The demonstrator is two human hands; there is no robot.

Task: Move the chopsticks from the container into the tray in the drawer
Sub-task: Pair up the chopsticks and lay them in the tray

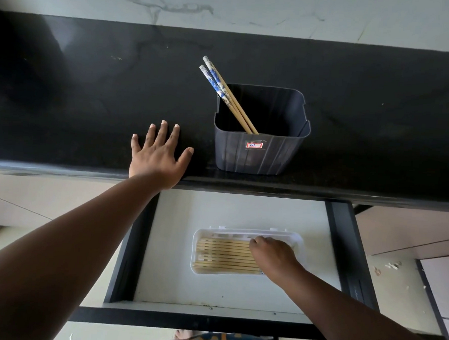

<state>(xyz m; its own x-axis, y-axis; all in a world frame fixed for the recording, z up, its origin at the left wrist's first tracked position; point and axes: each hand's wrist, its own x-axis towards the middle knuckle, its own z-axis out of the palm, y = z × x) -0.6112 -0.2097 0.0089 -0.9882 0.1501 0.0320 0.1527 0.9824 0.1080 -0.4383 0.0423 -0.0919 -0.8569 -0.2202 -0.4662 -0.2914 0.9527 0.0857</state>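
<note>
Step in hand, I'd judge: laying a batch in the tray (pixel 300 250), near the drawer's (pixel 338 229) back edge. Right hand (pixel 272 255) sits over the tray's right end, on the chopsticks (pixel 226 256) lying side by side; fingers curled under, can't tell if gripping or letting go. Left hand (pixel 157 155) flat on the counter (pixel 91 96) by its front edge, fingers wide, holding nothing. Two chopsticks (pixel 229 96) lean in the container's (pixel 258 151) back-left corner. Next: right hand up to the container, pinch both w/o tipping it.

Container (pixel 258 153), hand (pixel 157 155) on counter (pixel 91 96).
</note>
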